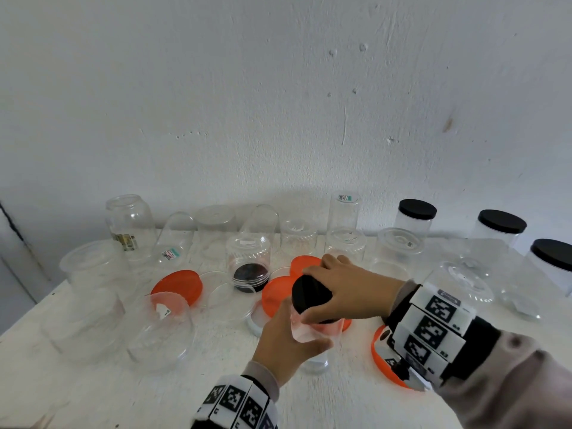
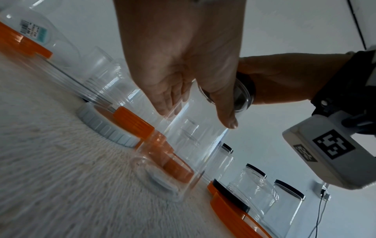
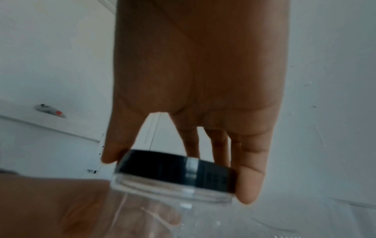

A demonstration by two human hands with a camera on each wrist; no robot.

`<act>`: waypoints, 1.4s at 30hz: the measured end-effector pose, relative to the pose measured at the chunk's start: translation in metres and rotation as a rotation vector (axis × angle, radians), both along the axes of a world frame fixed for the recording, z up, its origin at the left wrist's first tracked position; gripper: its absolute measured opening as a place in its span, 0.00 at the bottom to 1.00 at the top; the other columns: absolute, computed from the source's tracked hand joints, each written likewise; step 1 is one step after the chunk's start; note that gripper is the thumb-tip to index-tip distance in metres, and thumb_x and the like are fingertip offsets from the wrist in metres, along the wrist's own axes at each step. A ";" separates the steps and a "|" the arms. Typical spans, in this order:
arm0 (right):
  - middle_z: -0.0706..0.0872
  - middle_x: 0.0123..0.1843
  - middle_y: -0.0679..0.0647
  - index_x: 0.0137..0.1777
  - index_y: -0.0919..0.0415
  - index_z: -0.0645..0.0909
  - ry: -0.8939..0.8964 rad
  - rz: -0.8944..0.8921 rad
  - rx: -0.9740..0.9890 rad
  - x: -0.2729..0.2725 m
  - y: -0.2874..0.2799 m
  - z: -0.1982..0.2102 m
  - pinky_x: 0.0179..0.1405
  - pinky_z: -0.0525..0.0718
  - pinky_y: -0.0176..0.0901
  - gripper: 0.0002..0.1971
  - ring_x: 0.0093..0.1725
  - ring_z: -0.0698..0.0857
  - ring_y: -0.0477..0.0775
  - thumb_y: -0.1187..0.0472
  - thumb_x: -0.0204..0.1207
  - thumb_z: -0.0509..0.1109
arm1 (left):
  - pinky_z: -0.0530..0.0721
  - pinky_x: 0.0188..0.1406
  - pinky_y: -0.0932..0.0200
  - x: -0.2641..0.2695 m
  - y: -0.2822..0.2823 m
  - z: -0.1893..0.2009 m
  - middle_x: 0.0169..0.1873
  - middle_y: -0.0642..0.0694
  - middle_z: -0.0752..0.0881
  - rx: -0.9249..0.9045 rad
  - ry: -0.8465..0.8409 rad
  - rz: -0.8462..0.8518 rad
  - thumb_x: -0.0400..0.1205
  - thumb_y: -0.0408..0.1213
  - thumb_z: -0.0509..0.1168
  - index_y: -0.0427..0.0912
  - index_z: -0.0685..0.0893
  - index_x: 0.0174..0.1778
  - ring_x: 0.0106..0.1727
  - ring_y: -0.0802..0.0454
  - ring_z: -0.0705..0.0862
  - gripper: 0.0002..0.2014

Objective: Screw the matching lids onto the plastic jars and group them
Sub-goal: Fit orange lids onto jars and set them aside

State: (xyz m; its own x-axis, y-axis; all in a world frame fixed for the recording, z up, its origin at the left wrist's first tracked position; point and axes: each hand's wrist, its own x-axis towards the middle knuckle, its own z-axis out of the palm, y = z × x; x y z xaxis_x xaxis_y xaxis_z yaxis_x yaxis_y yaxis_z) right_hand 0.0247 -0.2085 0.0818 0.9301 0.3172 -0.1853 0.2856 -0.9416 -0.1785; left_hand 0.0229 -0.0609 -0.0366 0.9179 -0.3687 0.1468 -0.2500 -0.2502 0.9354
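1. My left hand (image 1: 286, 337) wrapped its fingers round the clear jar (image 2: 195, 138), upright on the table (image 1: 77, 394).
2. My right hand (image 1: 346, 287) fingers gripped the black lid (image 3: 175, 170) directly atop the jar's mouth, axes aligned.

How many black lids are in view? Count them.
5 black lids: three on jars at right; one gripped by the right hand; one under an upturned jar. Others may be hidden.

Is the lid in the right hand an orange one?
No, the right hand grips a black lid on the clear jar held by the left hand.
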 end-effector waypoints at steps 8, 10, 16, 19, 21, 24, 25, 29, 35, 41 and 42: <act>0.67 0.63 0.55 0.74 0.54 0.65 -0.090 -0.062 -0.051 -0.008 0.006 -0.008 0.53 0.73 0.43 0.39 0.57 0.61 0.50 0.28 0.71 0.62 | 0.71 0.47 0.85 0.001 0.001 -0.001 0.55 0.62 0.84 0.010 -0.011 -0.002 0.66 0.43 0.80 0.60 0.71 0.63 0.56 0.74 0.78 0.33; 0.68 0.65 0.56 0.74 0.55 0.64 -0.107 -0.077 -0.048 -0.011 0.008 -0.010 0.55 0.74 0.44 0.38 0.57 0.61 0.51 0.29 0.72 0.61 | 0.71 0.47 0.85 0.001 0.000 -0.002 0.54 0.62 0.85 0.003 -0.015 0.005 0.66 0.43 0.80 0.61 0.71 0.61 0.55 0.75 0.79 0.32; 0.66 0.67 0.58 0.77 0.55 0.61 -0.173 -0.148 -0.065 -0.022 0.014 -0.018 0.60 0.75 0.46 0.38 0.64 0.64 0.57 0.30 0.75 0.57 | 0.73 0.43 0.85 0.001 -0.003 -0.008 0.48 0.67 0.85 -0.011 -0.015 0.050 0.64 0.44 0.79 0.61 0.74 0.55 0.51 0.76 0.79 0.28; 0.66 0.68 0.60 0.78 0.54 0.60 -0.202 -0.185 -0.085 -0.026 0.018 -0.023 0.62 0.74 0.46 0.37 0.66 0.64 0.58 0.31 0.75 0.51 | 0.73 0.42 0.85 0.002 -0.004 -0.013 0.45 0.69 0.83 0.023 -0.021 0.059 0.62 0.50 0.78 0.61 0.73 0.52 0.51 0.76 0.79 0.26; 0.65 0.70 0.61 0.80 0.52 0.57 -0.214 -0.177 -0.142 -0.027 0.020 -0.027 0.63 0.73 0.47 0.39 0.67 0.63 0.60 0.31 0.74 0.42 | 0.74 0.39 0.82 0.006 -0.003 -0.014 0.45 0.66 0.83 0.059 -0.009 0.050 0.61 0.52 0.78 0.61 0.72 0.50 0.50 0.71 0.80 0.26; 0.61 0.73 0.58 0.83 0.56 0.49 -0.235 -0.240 -0.101 -0.031 0.020 -0.036 0.68 0.72 0.48 0.41 0.71 0.60 0.61 0.29 0.77 0.43 | 0.73 0.39 0.78 0.013 0.002 -0.012 0.47 0.67 0.80 0.116 0.028 -0.003 0.62 0.53 0.79 0.65 0.69 0.51 0.51 0.71 0.77 0.28; 0.60 0.74 0.57 0.84 0.56 0.47 -0.237 -0.256 -0.077 -0.032 0.019 -0.039 0.70 0.71 0.48 0.42 0.72 0.59 0.61 0.28 0.77 0.43 | 0.72 0.41 0.78 0.015 0.004 -0.010 0.50 0.68 0.78 0.144 0.023 -0.037 0.62 0.55 0.79 0.68 0.67 0.53 0.53 0.72 0.76 0.30; 0.58 0.74 0.53 0.84 0.52 0.46 -0.240 -0.304 0.066 -0.037 0.013 -0.045 0.69 0.71 0.44 0.43 0.69 0.60 0.56 0.27 0.75 0.48 | 0.71 0.55 0.73 0.024 0.011 -0.001 0.61 0.68 0.74 0.298 0.000 -0.179 0.64 0.59 0.77 0.67 0.63 0.66 0.61 0.69 0.74 0.39; 0.57 0.65 0.36 0.83 0.42 0.51 -0.160 -0.298 0.390 -0.061 -0.021 -0.039 0.61 0.69 0.32 0.49 0.65 0.63 0.42 0.23 0.64 0.61 | 0.69 0.73 0.56 0.048 0.024 0.010 0.73 0.54 0.67 0.657 -0.001 -0.349 0.67 0.53 0.78 0.50 0.60 0.78 0.74 0.55 0.66 0.47; 0.65 0.60 0.31 0.78 0.38 0.61 -0.350 -0.467 0.534 -0.083 -0.079 -0.001 0.50 0.69 0.22 0.49 0.56 0.71 0.30 0.27 0.54 0.71 | 0.64 0.77 0.55 0.079 0.014 0.014 0.79 0.48 0.61 0.831 -0.094 -0.241 0.73 0.53 0.72 0.46 0.55 0.81 0.78 0.51 0.62 0.45; 0.65 0.61 0.35 0.78 0.41 0.62 -0.447 -0.538 0.552 -0.084 -0.093 0.007 0.53 0.67 0.25 0.49 0.55 0.71 0.34 0.32 0.56 0.74 | 0.64 0.77 0.54 0.084 0.012 0.014 0.79 0.47 0.60 0.841 -0.084 -0.213 0.74 0.54 0.71 0.47 0.54 0.81 0.79 0.50 0.61 0.44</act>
